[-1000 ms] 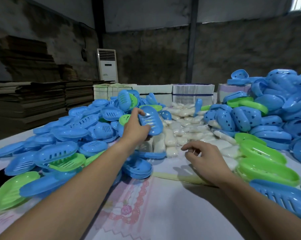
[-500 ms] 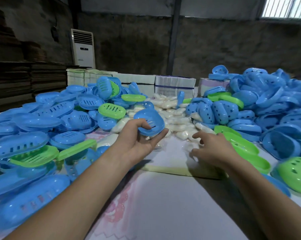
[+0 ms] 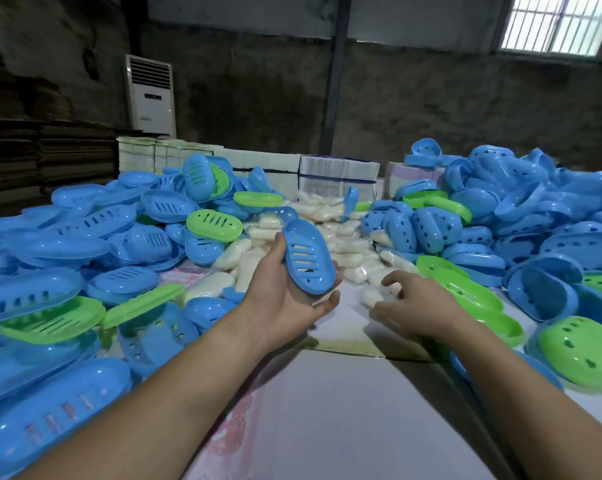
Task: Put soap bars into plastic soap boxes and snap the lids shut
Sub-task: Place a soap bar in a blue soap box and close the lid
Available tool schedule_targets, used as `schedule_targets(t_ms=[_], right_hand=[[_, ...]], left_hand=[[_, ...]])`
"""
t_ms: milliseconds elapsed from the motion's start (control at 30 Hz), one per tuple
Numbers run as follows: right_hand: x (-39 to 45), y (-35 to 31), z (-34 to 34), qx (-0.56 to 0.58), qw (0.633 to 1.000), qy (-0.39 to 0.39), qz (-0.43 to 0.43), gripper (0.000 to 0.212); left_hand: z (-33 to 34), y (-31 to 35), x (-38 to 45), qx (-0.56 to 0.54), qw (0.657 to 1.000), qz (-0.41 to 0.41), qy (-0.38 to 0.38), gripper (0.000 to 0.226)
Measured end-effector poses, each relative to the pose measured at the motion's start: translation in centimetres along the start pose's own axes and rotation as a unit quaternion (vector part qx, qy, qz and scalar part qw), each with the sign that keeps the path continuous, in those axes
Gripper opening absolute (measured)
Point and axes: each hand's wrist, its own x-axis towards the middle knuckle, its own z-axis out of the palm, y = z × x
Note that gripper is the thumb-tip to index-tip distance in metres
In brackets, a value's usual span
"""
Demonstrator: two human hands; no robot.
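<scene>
My left hand (image 3: 282,299) is palm up and holds a blue slotted soap box half (image 3: 308,258), tilted with its hollow side towards me. My right hand (image 3: 417,306) hovers palm down, fingers spread, over a wrapped white soap bar (image 3: 372,295) at the near edge of the soap pile (image 3: 330,237). Whether the fingers touch that bar is unclear. Blue and green slotted box halves (image 3: 119,237) are heaped to the left. More blue and green box halves with round holes (image 3: 500,220) are heaped to the right.
A white sheet (image 3: 327,410) covers the table in front of me, over a pink-patterned cloth (image 3: 230,431). Bundled white packs (image 3: 337,174) stand behind the soap. A standing air conditioner (image 3: 150,95) and flat cardboard stacks (image 3: 43,150) are at the back left.
My left hand lifted the blue box half out of the left heap, brought it to the middle and turned it hollow side up. My right hand slid forward over the soap bars.
</scene>
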Motion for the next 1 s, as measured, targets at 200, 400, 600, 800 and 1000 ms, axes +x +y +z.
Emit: schedule_targets(t_ms=[200, 400, 600, 800, 1000], right_hand=[[-0.6, -1.6, -0.8, 0.395, 0.913, 0.089, -0.048, 0.041], [-2.4, -4.0, -0.4, 0.527, 0.841, 0.063, -0.108, 0.036], [-2.5, -4.4, 0.3, 0.488, 0.861, 0.053, -0.131, 0.031], [-2.9, -4.6, 0.4, 0.497, 0.855, 0.07, -0.129, 0.028], [-2.7, -4.5, 0.6, 0.469, 0.87, 0.063, -0.14, 0.028]], left_hand=[[0.8, -1.4, 0.1, 0.052, 0.998, -0.024, 0.025, 0.053], [0.1, -3.4, 0.8, 0.166, 0.984, 0.049, -0.046, 0.066], [-0.1, -3.9, 1.2, 0.186, 0.978, 0.071, -0.069, 0.06], [-0.1, -3.8, 0.9, 0.207, 0.972, 0.075, -0.077, 0.067], [-0.1, -3.7, 1.0, 0.198, 0.975, 0.073, -0.072, 0.06]])
